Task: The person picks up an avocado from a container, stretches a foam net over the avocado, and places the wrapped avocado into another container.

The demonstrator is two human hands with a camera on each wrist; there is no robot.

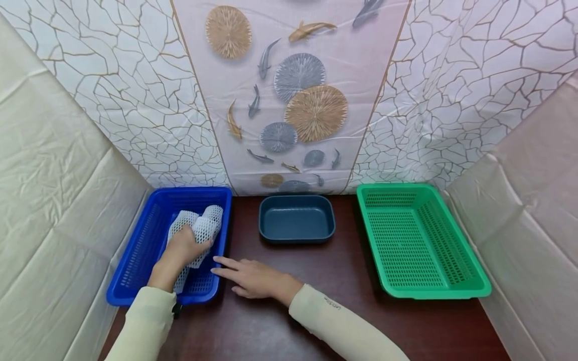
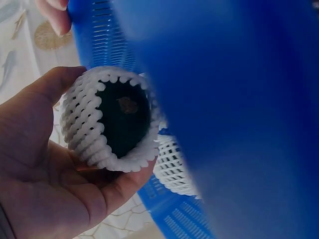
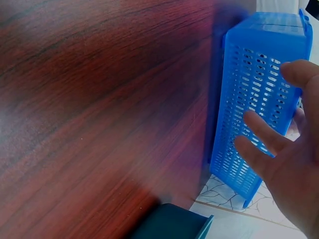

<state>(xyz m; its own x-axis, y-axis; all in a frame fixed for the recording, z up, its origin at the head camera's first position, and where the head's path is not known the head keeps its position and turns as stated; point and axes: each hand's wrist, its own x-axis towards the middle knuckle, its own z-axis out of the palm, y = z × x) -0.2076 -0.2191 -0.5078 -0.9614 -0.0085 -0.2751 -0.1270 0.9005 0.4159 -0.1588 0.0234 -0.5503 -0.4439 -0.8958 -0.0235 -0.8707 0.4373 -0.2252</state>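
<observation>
My left hand (image 1: pixel 182 248) is inside the blue basket (image 1: pixel 135 250), gripping a dark green fruit (image 2: pixel 124 119) in a white foam net sleeve (image 2: pixel 82 117). The thumb lies along one side and fingers curl round the other. The fruit's end, with a brown scar, shows through the sleeve's opening. Another white foam net sleeve (image 2: pixel 172 167) lies beside it, partly hidden by the hand in the head view. My right hand (image 1: pixel 253 278) holds nothing. Its fingers are spread and loosely extended, with fingertips right at the basket's right rim.
A small dark teal tray (image 1: pixel 296 239) stands at the back middle of the brown table (image 1: pixel 307 281). To the right is a green basket (image 1: pixel 406 250) with slotted walls. Fabric-covered walls (image 1: pixel 58 165) enclose the table at the back and both sides.
</observation>
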